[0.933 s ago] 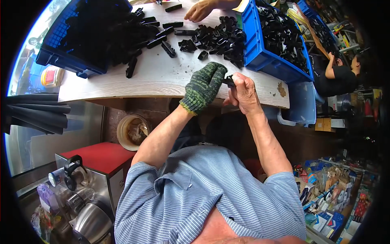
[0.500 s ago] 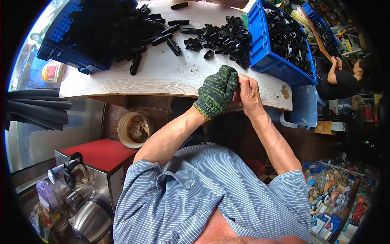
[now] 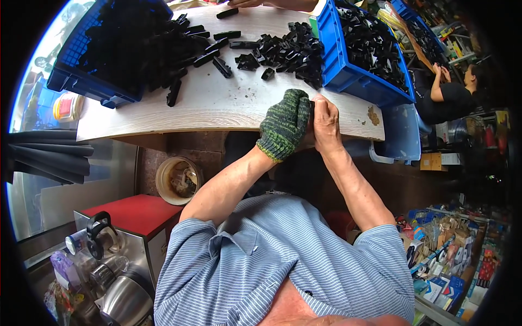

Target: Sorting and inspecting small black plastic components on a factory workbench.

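Note:
My left hand (image 3: 284, 125), in a green and black knit glove, is closed in front of the table's near edge. Pressed up beside it is my bare right hand (image 3: 327, 125), its fingers curled in and the thumb on top. A narrow dark sliver shows between the two hands; what they grip is mostly hidden. Beyond them on the pale wooden table (image 3: 217, 111) lies a heap of short black plastic pieces (image 3: 288, 51). Longer black plastic pieces (image 3: 222, 67) are scattered to its left, beside a large dark pile (image 3: 136, 49).
A blue crate (image 3: 348, 81) of black pieces stands right, another blue crate (image 3: 81, 89) left. Another person's hand (image 3: 244, 3) is at the far edge. Below the table are a round bucket (image 3: 162, 182) and blue tub (image 3: 399, 144); a red-topped cabinet (image 3: 130, 214) stands left.
The table and its contents have shifted slightly left and up in view. My hands stay closed together, turned a little, and a dark sliver now shows between them. The far person's hand shows more.

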### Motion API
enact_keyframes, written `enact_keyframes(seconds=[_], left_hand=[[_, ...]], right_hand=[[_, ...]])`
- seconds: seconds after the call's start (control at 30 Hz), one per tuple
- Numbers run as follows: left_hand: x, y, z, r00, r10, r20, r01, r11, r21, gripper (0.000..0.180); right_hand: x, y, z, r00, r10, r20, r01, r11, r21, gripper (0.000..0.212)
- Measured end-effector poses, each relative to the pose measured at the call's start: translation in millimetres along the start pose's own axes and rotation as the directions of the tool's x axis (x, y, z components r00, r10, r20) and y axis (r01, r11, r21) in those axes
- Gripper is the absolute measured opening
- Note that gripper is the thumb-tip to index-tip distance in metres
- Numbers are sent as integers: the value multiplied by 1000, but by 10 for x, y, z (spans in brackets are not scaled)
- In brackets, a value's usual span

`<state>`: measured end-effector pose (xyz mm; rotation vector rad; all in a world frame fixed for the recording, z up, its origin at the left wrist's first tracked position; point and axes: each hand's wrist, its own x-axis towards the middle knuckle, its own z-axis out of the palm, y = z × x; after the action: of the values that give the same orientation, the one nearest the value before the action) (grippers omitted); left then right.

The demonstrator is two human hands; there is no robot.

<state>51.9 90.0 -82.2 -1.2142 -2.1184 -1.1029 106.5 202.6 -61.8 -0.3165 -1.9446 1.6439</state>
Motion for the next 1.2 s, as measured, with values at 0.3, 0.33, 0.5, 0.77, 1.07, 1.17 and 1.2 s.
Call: enact_keyframes(seconds=[0.3, 0.33, 0.5, 0.77, 1.07, 1.17, 1.2], left_hand=[[15, 59, -54, 887, -418, 198, 456, 719, -525, 27], [-36, 3, -71, 922, -349, 165, 377, 725, -576, 27], [8, -99, -229, 793, -454, 406, 582, 367, -726, 27], [95, -60, -373, 743, -420, 521, 624, 156, -765, 24], [119, -78, -400, 742, -351, 571, 667, 300, -682, 24], [162, -59, -436, 755, -401, 518, 642, 297, -706, 24], [138, -155, -337, 819, -447, 360, 552, 442, -707, 23]], right_hand=[[-6, 48, 21, 998, 54, -28, -51, 996, 72, 29], [-2, 4, 74, 999, -36, -33, 39, 997, 67, 28], [-95, -426, 150, 931, 363, 21, -355, 894, 272, 42], [-89, -249, 28, 934, 341, 110, -358, 900, 249, 45], [-100, -259, 0, 944, 321, 72, -329, 913, 240, 42], [-120, -155, -97, 909, 412, 63, -406, 842, 355, 41], [-122, -129, -166, 927, 370, 65, -371, 873, 318, 41]])
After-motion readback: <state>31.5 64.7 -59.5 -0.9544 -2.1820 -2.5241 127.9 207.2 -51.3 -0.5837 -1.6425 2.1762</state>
